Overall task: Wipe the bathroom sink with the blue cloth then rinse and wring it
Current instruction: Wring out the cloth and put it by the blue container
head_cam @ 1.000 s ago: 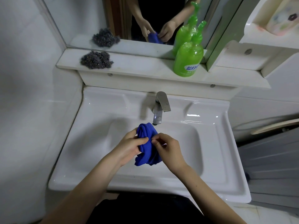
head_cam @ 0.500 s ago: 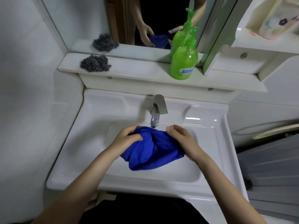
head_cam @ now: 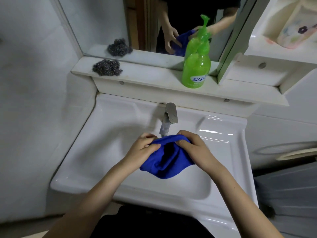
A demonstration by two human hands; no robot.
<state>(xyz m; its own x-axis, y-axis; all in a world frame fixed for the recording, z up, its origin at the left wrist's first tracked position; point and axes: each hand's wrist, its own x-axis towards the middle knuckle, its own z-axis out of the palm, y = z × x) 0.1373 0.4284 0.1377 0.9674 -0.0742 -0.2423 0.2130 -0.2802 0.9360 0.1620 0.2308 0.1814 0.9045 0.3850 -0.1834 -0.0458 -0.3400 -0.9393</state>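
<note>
The blue cloth (head_cam: 167,159) hangs spread between both my hands over the white sink (head_cam: 106,140), just in front of the steel faucet (head_cam: 169,117). My left hand (head_cam: 143,151) pinches the cloth's upper left edge. My right hand (head_cam: 193,150) grips its upper right edge. The cloth sags in the middle with a dark fold and its lower edge dangles above the basin. No water stream is visible from the spout.
A white shelf (head_cam: 154,78) behind the sink carries a green pump bottle (head_cam: 196,69) and a steel wool pad (head_cam: 106,67). A mirror (head_cam: 111,23) stands above it. A white wall is on the left, a washing machine (head_cam: 283,152) on the right.
The cloth was bunched between my hands a second ago. My hands have moved apart and opened it out, holding it by its top edge right under the faucet spout.
</note>
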